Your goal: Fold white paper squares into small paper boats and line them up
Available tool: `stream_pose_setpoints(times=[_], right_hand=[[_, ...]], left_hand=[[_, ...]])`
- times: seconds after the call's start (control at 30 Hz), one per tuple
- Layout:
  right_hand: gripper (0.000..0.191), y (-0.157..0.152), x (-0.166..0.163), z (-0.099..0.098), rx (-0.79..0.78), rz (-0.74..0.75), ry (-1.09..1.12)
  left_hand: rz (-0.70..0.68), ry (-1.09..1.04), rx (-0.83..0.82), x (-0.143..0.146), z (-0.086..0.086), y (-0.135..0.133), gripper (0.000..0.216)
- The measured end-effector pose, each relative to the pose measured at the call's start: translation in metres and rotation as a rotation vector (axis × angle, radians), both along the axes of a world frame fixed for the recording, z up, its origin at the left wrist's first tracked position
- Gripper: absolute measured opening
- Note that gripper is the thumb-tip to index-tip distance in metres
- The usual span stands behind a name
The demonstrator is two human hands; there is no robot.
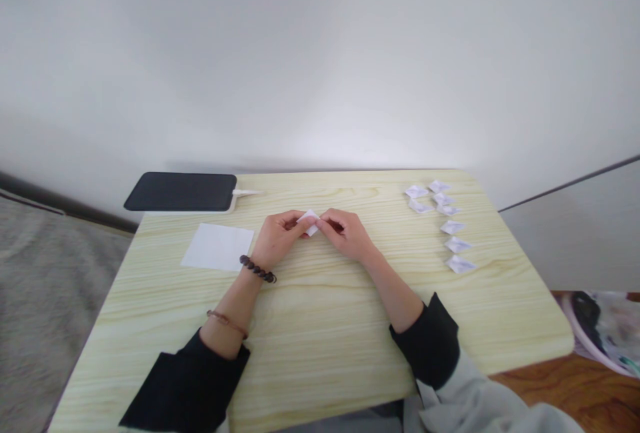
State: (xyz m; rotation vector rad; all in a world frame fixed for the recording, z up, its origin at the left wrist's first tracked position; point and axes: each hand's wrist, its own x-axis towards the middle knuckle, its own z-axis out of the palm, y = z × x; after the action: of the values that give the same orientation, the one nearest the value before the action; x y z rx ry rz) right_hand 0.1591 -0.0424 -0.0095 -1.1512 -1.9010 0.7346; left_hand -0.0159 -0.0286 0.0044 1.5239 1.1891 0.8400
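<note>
A small folded piece of white paper [311, 225], roughly diamond-shaped, is held between both hands above the middle of the table. My left hand [281, 236] pinches its left side, thumb on top. At its right edge, the fingertips of my right hand [346, 233] are closed on the paper. The undersides of the fingers are hidden. Flat on the table beside my left wrist lies white square paper [219, 246]; whether it is one sheet or a stack I cannot tell. Several small folded paper boats [457, 244] sit at the right side of the table.
A black phone [183, 191] with a white cable [247, 192] plugged in lies at the table's back left corner. The wood-grained table [325, 339] meets a pale wall [320, 66] behind. A pink-rimmed bin [575, 326] stands on the floor at right.
</note>
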Motion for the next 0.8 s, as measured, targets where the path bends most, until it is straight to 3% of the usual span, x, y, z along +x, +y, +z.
stream_pose_setpoints(times=[0.17, 0.43, 0.67, 0.8], right_hand=[[0.027, -0.001, 0.0002, -0.0016, -0.046, 0.037, 0.009], [0.031, -0.0024, -0.0008, 0.0018, -0.027, 0.053, 0.02], [0.032, -0.0007, 0.0013, -0.0022, -0.027, -0.081, 0.097], [0.03, -0.0006, 0.0009, -0.0028, -0.008, -0.069, 0.084]], left_hand=[[-0.017, -0.08, -0.006, 0.0005, -0.0056, 0.0009, 0.039], [0.04, -0.024, 0.062, -0.0022, -0.0055, 0.0003, 0.037], [-0.016, -0.115, -0.064, -0.0003, -0.0029, 0.0007, 0.05], [-0.053, -0.008, -0.055, -0.0025, -0.0015, 0.0007, 0.033]])
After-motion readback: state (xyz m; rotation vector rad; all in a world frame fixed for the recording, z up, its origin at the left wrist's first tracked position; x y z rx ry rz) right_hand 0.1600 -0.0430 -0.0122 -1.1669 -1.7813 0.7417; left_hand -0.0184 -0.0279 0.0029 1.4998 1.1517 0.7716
